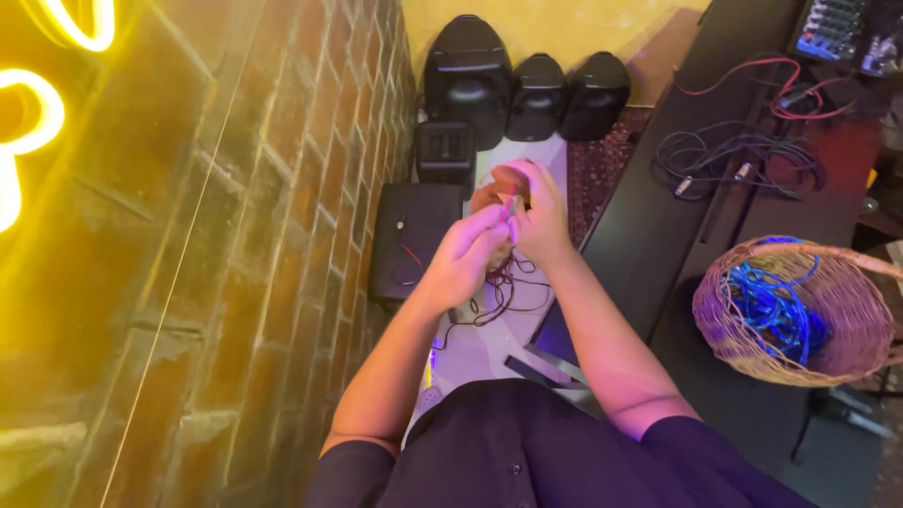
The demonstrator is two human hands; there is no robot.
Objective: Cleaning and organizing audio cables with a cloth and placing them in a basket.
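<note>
Our left hand (467, 252) and right hand (538, 214) pinch together on a thin dark-red tangled cable (500, 282); it looks light, limp, best held near its end

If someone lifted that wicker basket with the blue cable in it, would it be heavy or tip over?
Probably light: the wicker basket has thin, open weave. The blue cable inside lies in loose loops, so it looks floppy and may shift when carried. The basket seems to lean on its side, so it might roll or spill.
</note>
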